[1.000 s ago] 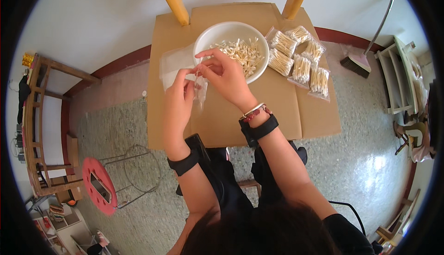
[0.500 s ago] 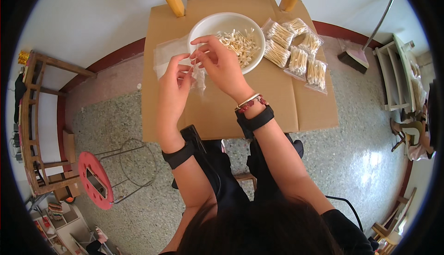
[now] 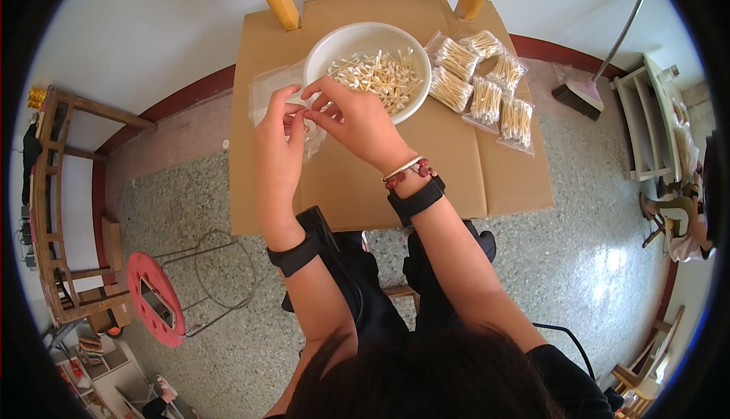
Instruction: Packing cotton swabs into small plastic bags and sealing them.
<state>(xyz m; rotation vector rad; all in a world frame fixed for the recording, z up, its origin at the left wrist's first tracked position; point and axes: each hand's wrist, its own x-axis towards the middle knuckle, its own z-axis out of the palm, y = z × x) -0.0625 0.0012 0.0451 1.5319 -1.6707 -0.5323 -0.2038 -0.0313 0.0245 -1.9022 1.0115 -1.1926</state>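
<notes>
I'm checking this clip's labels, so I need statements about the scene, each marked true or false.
The white bowl holds loose cotton swabs. True.
The swab-filled bags lie left of the bowl. False: the bags lie to its right.
A beaded bracelet circles the right hand's wrist. True.
The left hand is far from the right. False: their fingertips are close together.
The phone lies on the cardboard. False: the phone lies on the red stool.
</notes>
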